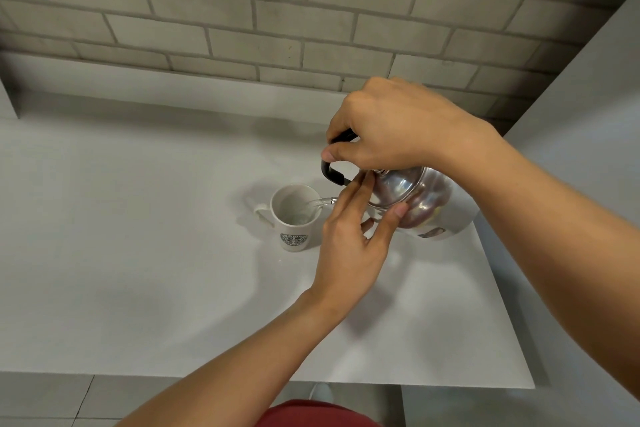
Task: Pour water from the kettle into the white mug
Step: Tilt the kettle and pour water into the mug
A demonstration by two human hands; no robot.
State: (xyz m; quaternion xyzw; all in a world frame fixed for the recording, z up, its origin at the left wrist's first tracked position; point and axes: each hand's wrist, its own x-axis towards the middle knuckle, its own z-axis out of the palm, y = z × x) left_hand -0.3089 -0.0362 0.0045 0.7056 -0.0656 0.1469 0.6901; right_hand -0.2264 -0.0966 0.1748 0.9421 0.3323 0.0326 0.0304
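Note:
A shiny metal kettle point(415, 198) with a black handle is tilted to the left, its spout over the white mug point(294, 218). A thin stream of water runs from the spout into the mug, which stands upright on the white table point(138, 253) with a green logo facing me and its handle to the left. My right hand point(391, 128) is closed around the black handle from above. My left hand point(353, 239) rests its fingertips on the kettle's lid, thumb against the kettle's body.
A grey brick wall point(277, 10) runs behind the table. A white panel point(588, 114) rises at the right side. The table's front edge lies close to me, with grey floor tiles point(52, 399) below it.

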